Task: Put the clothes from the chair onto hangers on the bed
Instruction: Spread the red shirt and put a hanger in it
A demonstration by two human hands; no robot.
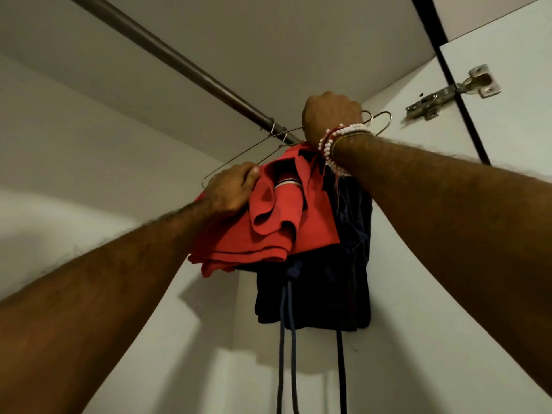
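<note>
I look up into a wardrobe. A red polo shirt (268, 216) hangs folded over a wire hanger, with dark navy shorts (322, 291) behind it, their drawstrings dangling. My right hand (330, 115) is fisted around the hooks of the wire hangers (380, 121), raised just right of the metal rail (185, 64). My left hand (231, 189) holds the left side of the red shirt and the hanger's shoulder. Two other hanger hooks (273, 131) sit on the rail.
White wardrobe walls close in on all sides. A metal door hinge (451, 92) is fixed at the upper right, beside the dark door edge. The rail runs diagonally from the upper left down to my right hand.
</note>
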